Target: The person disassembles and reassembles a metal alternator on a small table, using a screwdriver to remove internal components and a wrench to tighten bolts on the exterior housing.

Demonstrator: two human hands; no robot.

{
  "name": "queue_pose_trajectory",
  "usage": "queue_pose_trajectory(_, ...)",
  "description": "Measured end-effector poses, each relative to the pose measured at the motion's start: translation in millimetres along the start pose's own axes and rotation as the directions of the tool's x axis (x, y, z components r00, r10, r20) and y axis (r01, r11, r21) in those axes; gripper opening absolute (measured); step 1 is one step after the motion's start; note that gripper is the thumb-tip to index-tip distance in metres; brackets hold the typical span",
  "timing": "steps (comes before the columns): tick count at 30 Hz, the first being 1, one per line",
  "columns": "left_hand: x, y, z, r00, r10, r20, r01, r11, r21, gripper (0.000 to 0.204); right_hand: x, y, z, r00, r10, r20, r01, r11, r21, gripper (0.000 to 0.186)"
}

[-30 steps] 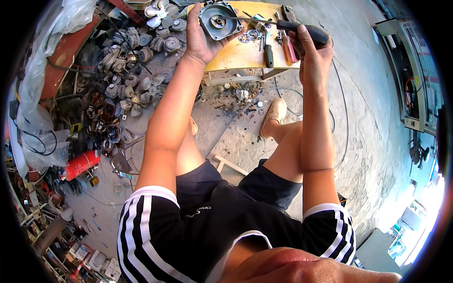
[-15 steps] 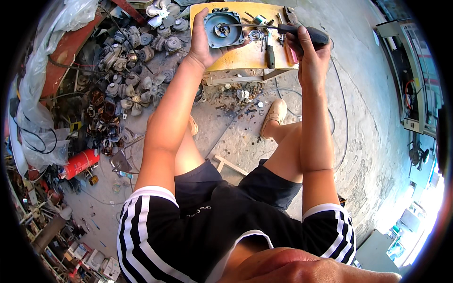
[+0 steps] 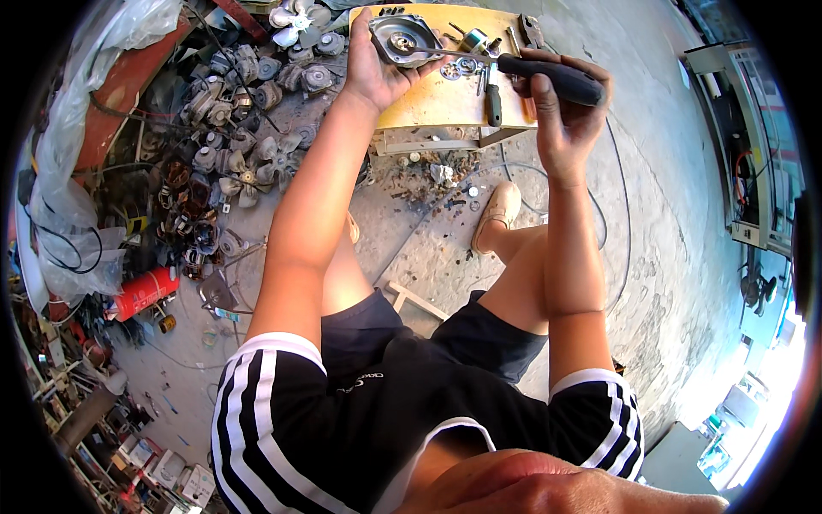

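Observation:
My left hand (image 3: pixel 377 75) grips a square grey metal motor end cover (image 3: pixel 419 31) by its edge, above the left part of a yellow-topped bench (image 3: pixel 411 110). The cover is tilted, its hollow inside facing me. In my right hand (image 3: pixel 569 107) is a screwdriver (image 3: pixel 552 77) with a thick black handle, held level and pointing left. Its shaft reaches to the raised hub in the middle of the cover; whether the tip touches cannot be made out. Behind the shaft, small round metal parts (image 3: pixel 465 66) and a second dark-handled screwdriver (image 3: pixel 493 103) lie on the bench.
Pliers (image 3: pixel 531 32) and a motor rotor (image 3: pixel 473 39) lie at the bench's far side. Heaps of used motors and fan blades (image 3: pixel 248 176) cover the floor at left, near a red cylinder (image 3: pixel 147 293). A cable (image 3: pixel 629 214) runs along the floor at right.
The cover has tipped from facing me squarely to a flatter slant. My right hand has turned and come slightly nearer, with the screwdriver's handle lower and its shaft still at the cover.

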State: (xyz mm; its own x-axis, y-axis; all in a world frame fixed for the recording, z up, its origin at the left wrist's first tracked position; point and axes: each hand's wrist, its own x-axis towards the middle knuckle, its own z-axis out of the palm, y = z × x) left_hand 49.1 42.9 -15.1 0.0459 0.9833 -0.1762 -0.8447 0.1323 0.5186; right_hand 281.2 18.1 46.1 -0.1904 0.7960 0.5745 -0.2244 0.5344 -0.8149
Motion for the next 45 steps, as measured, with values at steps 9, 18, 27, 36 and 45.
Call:
queue_pose_trajectory(9,17,-20,2,1.000,-0.028,-0.005,0.028,0.982,0.186,0.056,5,4,-24,0.948,0.056,-0.314,-0.092,0.991,-0.100,0.029)
queue_pose_trajectory(18,29,-48,26,0.778,0.536,0.328,-0.425,0.063,0.903,0.057,3,15,-39,0.930,0.102,-0.354,-0.199,0.948,-0.249,0.033)
queue_pose_trajectory(27,35,-48,30,0.765,0.568,0.303,-0.428,0.098,0.898,0.060,3,19,-37,0.931,0.085,-0.356,-0.197,0.936,-0.292,0.033)
queue_pose_trajectory(36,56,-13,-25,0.961,0.276,-0.032,-0.264,0.942,0.210,0.039,5,17,-33,0.906,0.178,-0.384,-0.223,0.972,-0.076,0.029)
queue_pose_trajectory(45,1,11,6,1.000,0.002,0.012,-0.002,0.999,0.046,0.064,11,8,-24,0.850,0.293,-0.437,-0.196,0.948,0.252,0.027)
